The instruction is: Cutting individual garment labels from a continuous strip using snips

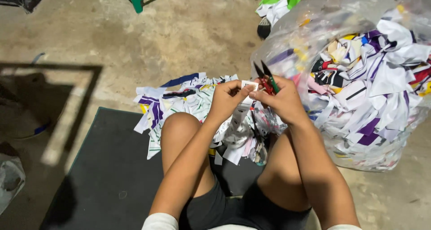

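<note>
My left hand (pixel 226 97) pinches a white label strip (pixel 244 105) taut for cutting; my right hand (pixel 280 99) grips small snips (pixel 266 77) just beside it.

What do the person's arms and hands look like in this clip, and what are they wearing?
Both arms are bare from shoulder to fingertips. The left hand and right hand wear no gloves, and no rings, watch or bracelets are visible. Only short white sleeve edges show at the shoulders, above dark grey shorts.

small white label strip (pixel 244 102) pinched between both hands, clear plastic bag (pixel 314 28) right
</note>
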